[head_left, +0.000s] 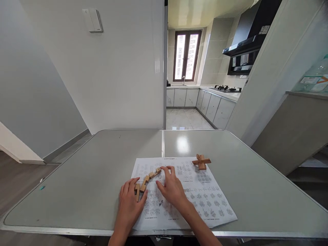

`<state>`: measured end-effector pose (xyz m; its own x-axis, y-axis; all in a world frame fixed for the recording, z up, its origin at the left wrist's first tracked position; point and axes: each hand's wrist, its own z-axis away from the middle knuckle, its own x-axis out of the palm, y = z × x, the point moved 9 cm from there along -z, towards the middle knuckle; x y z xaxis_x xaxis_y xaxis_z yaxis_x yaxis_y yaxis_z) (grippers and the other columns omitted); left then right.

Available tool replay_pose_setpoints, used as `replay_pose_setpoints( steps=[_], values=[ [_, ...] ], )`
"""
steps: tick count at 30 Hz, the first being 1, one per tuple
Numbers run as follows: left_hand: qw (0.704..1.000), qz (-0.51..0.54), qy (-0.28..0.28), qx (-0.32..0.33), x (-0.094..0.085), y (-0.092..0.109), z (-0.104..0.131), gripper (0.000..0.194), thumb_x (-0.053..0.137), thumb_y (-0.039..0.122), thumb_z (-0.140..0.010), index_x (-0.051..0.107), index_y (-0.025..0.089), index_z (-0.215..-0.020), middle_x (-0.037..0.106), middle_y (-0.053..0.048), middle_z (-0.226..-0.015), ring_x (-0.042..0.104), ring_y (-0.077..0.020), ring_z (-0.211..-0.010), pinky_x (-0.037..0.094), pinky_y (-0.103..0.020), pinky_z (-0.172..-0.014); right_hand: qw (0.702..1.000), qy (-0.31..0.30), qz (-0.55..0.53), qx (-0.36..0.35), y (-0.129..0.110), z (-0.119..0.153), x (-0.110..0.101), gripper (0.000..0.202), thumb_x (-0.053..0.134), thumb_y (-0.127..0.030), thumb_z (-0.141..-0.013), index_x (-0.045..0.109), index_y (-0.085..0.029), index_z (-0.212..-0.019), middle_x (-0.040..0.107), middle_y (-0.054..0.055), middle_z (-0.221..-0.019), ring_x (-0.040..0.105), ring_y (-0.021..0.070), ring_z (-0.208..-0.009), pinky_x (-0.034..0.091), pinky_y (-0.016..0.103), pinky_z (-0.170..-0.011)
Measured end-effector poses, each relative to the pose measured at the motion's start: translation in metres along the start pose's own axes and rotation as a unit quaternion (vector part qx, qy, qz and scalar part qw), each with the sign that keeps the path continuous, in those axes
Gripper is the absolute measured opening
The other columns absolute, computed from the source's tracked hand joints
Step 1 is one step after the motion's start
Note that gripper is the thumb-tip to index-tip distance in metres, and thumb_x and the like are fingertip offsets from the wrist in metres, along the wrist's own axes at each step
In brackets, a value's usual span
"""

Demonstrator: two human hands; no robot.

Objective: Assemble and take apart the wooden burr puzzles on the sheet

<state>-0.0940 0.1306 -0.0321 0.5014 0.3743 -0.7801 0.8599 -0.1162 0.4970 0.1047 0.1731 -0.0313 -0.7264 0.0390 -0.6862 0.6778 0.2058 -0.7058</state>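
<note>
Several notched wooden puzzle pieces lie in a slanting row on a large printed sheet (174,218). At the lower left end of the row is one notched wooden piece (137,192), in the gap between the thumb and fingers of my left hand (130,205), whose fingers are spread. Another wooden piece (145,183) lies just to its right. Over the sheet, my right hand (173,188) has thumb and index finger apart. Its index fingertip is at or beside the upper wooden piece (155,173); whether they touch I cannot tell.
An assembled wooden interlocking puzzle (201,161) stands at the sheet's upper right corner. Beneath the sheet is a grey table (84,191) with a metal edge and a centre seam. A small teal scrap (42,187) lies at far left. Beyond the table, a doorway leads to a kitchen.
</note>
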Motion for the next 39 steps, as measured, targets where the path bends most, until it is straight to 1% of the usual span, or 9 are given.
replay_pose_setpoints(
  steps=[7, 12, 16, 22, 27, 30, 33, 36, 39],
  values=[
    [0.994, -0.066, 0.008, -0.086, -0.005, -0.008, 0.002, 0.057, 0.061, 0.056, -0.083, 0.059, 0.020, -0.127, 0.064, -0.013, -0.117, 0.059, -0.0371, -0.114, 0.045, -0.054, -0.098, 0.999, 0.019, 0.044, 0.006, -0.014, -0.019, 0.019, 0.049, 0.067, -0.033, -0.089, 0.052, -0.020, -0.134, 0.055, 0.014, -0.134, 0.074, 0.0279, -0.091, 0.057, 0.038, -0.070],
    [0.994, -0.063, -0.004, -0.085, -0.002, -0.009, 0.001, 0.053, 0.057, 0.055, -0.085, 0.061, 0.019, -0.124, 0.068, -0.011, -0.110, 0.062, -0.0354, -0.109, 0.046, -0.050, -0.094, 0.997, 0.043, 0.063, 0.018, -0.017, -0.021, 0.019, 0.041, 0.064, -0.033, -0.091, 0.055, -0.019, -0.128, 0.061, 0.013, -0.127, 0.075, 0.0280, -0.092, 0.056, 0.037, -0.070],
    [0.995, -0.058, -0.012, -0.082, -0.002, -0.008, 0.001, 0.048, 0.055, 0.054, -0.087, 0.063, 0.021, -0.120, 0.069, -0.010, -0.109, 0.063, -0.0351, -0.108, 0.047, -0.049, -0.093, 0.996, 0.055, 0.070, 0.021, -0.013, -0.012, 0.013, 0.044, 0.065, -0.033, -0.088, 0.055, -0.018, -0.128, 0.063, 0.013, -0.124, 0.074, 0.0277, -0.091, 0.056, 0.036, -0.068],
    [0.996, -0.052, -0.024, -0.073, -0.003, -0.005, 0.000, 0.046, 0.056, 0.055, -0.087, 0.066, 0.021, -0.116, 0.070, -0.011, -0.108, 0.065, -0.0345, -0.105, 0.048, -0.050, -0.091, 0.995, 0.079, 0.051, 0.011, 0.007, 0.013, -0.008, 0.047, 0.063, -0.033, -0.087, 0.053, -0.019, -0.131, 0.067, 0.011, -0.122, 0.074, 0.0261, -0.090, 0.056, 0.034, -0.069],
    [0.997, -0.035, -0.024, -0.071, -0.002, -0.006, 0.002, 0.045, 0.056, 0.056, -0.088, 0.066, 0.021, -0.116, 0.070, -0.011, -0.113, 0.066, -0.0336, -0.105, 0.048, -0.052, -0.096, 0.995, 0.092, -0.009, 0.032, 0.035, 0.042, -0.034, 0.055, 0.065, -0.042, -0.087, 0.051, -0.020, -0.136, 0.071, 0.009, -0.120, 0.071, 0.0205, -0.076, 0.058, 0.036, -0.074],
    [0.997, -0.024, -0.016, -0.066, -0.004, -0.007, 0.003, 0.044, 0.054, 0.056, -0.090, 0.066, 0.021, -0.114, 0.070, -0.011, -0.114, 0.067, -0.0333, -0.105, 0.049, -0.052, -0.097, 0.991, 0.106, -0.053, 0.055, 0.053, 0.063, -0.049, 0.055, 0.068, -0.046, -0.085, 0.055, -0.023, -0.133, 0.074, 0.004, -0.109, 0.070, 0.0191, -0.075, 0.059, 0.033, -0.074],
    [0.998, -0.005, -0.015, -0.054, -0.005, -0.006, 0.002, 0.045, 0.052, 0.056, -0.090, 0.067, 0.021, -0.114, 0.070, -0.012, -0.116, 0.066, -0.0337, -0.106, 0.050, -0.052, -0.097, 0.986, 0.113, -0.093, 0.075, 0.068, 0.081, -0.059, 0.057, 0.069, -0.049, -0.085, 0.055, -0.022, -0.133, 0.074, 0.002, -0.097, 0.066, 0.0173, -0.064, 0.058, 0.030, -0.065],
    [0.998, 0.027, -0.032, -0.049, -0.004, 0.000, 0.000, 0.045, 0.053, 0.056, -0.091, 0.066, 0.021, -0.117, 0.069, -0.012, -0.118, 0.066, -0.0342, -0.108, 0.051, -0.053, -0.098, 0.984, 0.102, -0.125, 0.074, 0.076, 0.091, -0.063, 0.057, 0.071, -0.046, -0.085, 0.055, -0.023, -0.134, 0.072, -0.001, -0.084, 0.061, 0.0161, -0.057, 0.056, 0.030, -0.062],
    [0.993, 0.083, -0.069, -0.044, 0.002, 0.018, 0.000, 0.042, 0.055, 0.053, -0.092, 0.066, 0.022, -0.117, 0.068, -0.011, -0.120, 0.066, -0.0332, -0.111, 0.053, -0.051, -0.098, 0.979, 0.094, -0.166, 0.076, 0.081, 0.094, -0.063, 0.053, 0.070, -0.043, -0.086, 0.055, -0.022, -0.133, 0.073, 0.000, -0.084, 0.060, 0.0163, -0.058, 0.056, 0.030, -0.061]
  ],
)
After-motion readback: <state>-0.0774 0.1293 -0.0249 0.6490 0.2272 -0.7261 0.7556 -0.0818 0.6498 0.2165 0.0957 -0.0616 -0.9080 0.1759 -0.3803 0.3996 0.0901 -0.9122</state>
